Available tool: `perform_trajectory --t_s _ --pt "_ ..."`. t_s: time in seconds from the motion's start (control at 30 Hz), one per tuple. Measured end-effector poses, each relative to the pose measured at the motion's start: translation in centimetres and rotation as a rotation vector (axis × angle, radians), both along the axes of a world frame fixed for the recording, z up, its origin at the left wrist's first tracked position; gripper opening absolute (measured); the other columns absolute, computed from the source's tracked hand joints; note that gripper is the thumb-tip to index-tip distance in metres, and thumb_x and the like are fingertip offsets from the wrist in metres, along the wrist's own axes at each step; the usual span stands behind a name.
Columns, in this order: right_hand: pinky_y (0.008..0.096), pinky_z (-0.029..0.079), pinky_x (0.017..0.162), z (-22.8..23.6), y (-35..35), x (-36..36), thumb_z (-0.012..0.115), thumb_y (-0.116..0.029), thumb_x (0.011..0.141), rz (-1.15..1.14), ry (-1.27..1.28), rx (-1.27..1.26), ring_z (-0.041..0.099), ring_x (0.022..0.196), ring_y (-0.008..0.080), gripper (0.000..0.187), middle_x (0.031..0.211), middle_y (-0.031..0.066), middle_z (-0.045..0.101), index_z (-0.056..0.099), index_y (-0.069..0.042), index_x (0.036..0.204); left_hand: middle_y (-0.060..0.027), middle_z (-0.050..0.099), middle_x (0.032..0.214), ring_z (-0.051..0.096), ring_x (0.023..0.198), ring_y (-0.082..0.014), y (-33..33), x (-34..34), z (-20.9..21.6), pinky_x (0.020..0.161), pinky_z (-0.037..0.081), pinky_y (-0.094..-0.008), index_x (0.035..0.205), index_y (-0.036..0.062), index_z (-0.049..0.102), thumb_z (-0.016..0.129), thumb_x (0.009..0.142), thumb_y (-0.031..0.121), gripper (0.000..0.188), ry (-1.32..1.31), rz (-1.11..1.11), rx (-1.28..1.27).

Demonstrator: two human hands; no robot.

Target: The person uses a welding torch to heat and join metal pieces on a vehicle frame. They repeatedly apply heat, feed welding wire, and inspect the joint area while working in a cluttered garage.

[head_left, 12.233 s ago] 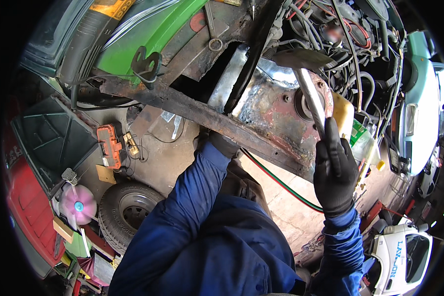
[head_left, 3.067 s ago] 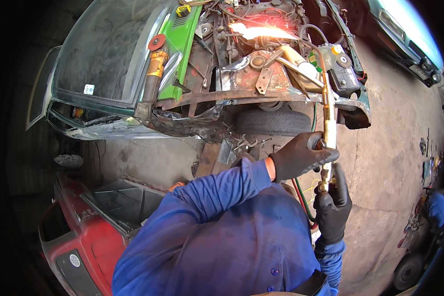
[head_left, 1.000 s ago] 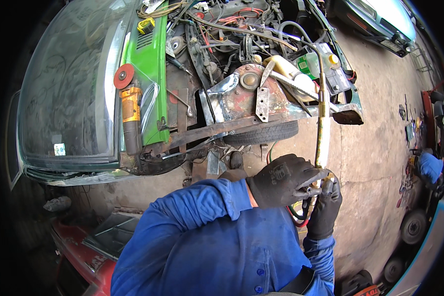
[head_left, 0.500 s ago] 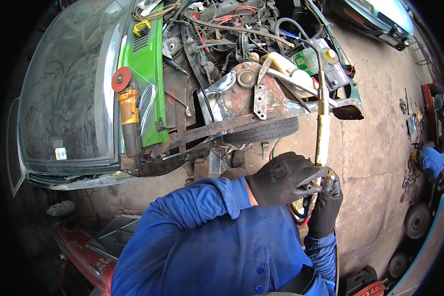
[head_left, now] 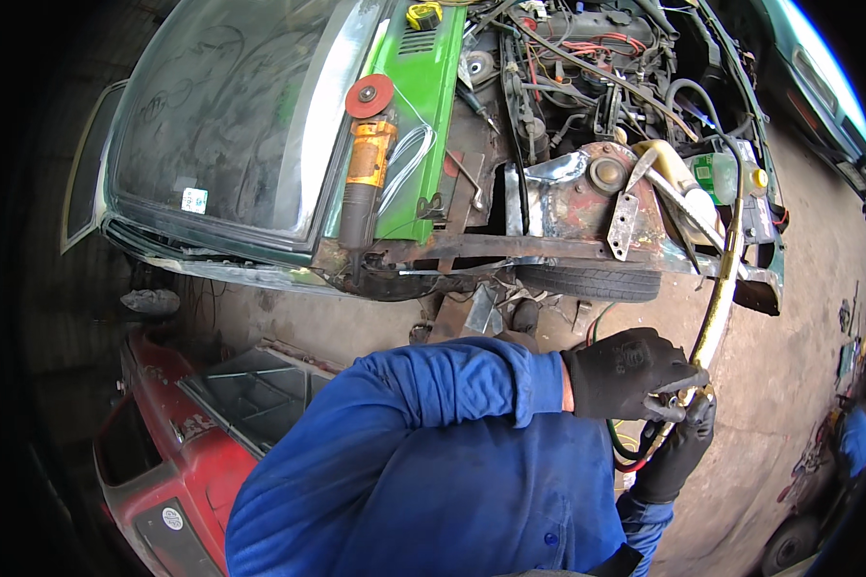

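A long brass-and-silver gas torch (head_left: 713, 327) slants up and away from my hands, its thin neck reaching over the car's front corner. Wrapped round its lower end is my right hand (head_left: 680, 450), in a black glove. My left hand (head_left: 627, 373), gloved alike, crosses my chest and pinches the brass valve knobs at the handle, fingers closed. Red and dark hoses (head_left: 627, 465) loop beneath the hands, partly hidden behind the left glove. Beyond the torch lies the rusty wheel arch panel (head_left: 587, 197), with a perforated metal strip (head_left: 624, 227) resting on it.
An angle grinder (head_left: 368, 163) with a red disc lies beside the green panel (head_left: 416, 125). A yellow tape measure (head_left: 423, 15) sits higher up. The exposed engine (head_left: 601, 43), a plastic bottle (head_left: 717, 178) and a tyre (head_left: 587, 282) are ahead. A red car body (head_left: 178, 452) stands at lower left.
The view has swung left, so the car and my hands appear farther right. The torch leans more to the right at its top. Both hands keep their hold at its valve end.
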State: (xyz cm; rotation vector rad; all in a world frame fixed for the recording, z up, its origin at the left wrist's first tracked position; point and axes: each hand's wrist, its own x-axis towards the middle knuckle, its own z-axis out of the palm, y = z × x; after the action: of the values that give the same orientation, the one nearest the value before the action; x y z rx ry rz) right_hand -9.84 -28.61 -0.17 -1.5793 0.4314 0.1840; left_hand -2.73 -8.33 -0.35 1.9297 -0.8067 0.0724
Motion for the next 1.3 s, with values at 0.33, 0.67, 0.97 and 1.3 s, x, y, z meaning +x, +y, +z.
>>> perform_trajectory --t_s 0.33,0.67,0.97,1.3 --pt "0.0238 0.044 0.047 1.9 1.8 1.8 0.046 -0.042 0.121 -0.039 -0.084 0.033 0.056 0.056 0.0071 0.045 0.095 0.0064 0.069 0.060 -0.003 0.138 -0.0078 0.080 0.106 0.075 0.092 -0.0152 17.6 0.2 8.0 0.078 0.061 -0.0313 0.143 0.0045 0.072 0.088 0.092 0.013 0.055 0.096 0.824 0.086" --pt "0.0229 0.040 0.048 2.1 2.2 2.5 0.047 -0.044 0.120 -0.044 -0.090 -0.002 0.052 0.055 0.0054 0.046 0.087 0.0030 0.065 0.062 -0.003 0.134 -0.0194 0.073 0.127 0.075 0.112 -0.0363 32.8 1.6 5.8 0.096 0.059 -0.0484 0.140 0.0073 0.069 0.087 0.088 0.051 0.071 0.218 1.382 0.906" --pt "0.0224 0.039 0.047 2.5 3.1 2.3 0.047 -0.042 0.121 -0.060 -0.098 -0.032 0.051 0.055 0.0036 0.043 0.088 0.0018 0.065 0.062 -0.003 0.132 -0.0175 0.078 0.119 0.075 0.113 -0.0366 31.1 3.1 5.4 0.097 0.059 -0.0503 0.129 0.0117 0.075 0.076 0.097 0.047 0.048 0.088 1.133 0.911" --pt "0.0222 0.042 0.048 1.7 2.5 1.7 0.047 -0.041 0.121 -0.081 -0.091 0.074 0.054 0.056 0.0049 0.042 0.089 0.0027 0.067 0.062 -0.004 0.135 -0.0222 0.080 0.117 0.078 0.109 -0.0408 31.3 11.5 0.2 0.094 0.061 -0.0517 0.117 0.0072 0.076 0.068 0.098 0.025 0.027 0.231 0.875 1.474"
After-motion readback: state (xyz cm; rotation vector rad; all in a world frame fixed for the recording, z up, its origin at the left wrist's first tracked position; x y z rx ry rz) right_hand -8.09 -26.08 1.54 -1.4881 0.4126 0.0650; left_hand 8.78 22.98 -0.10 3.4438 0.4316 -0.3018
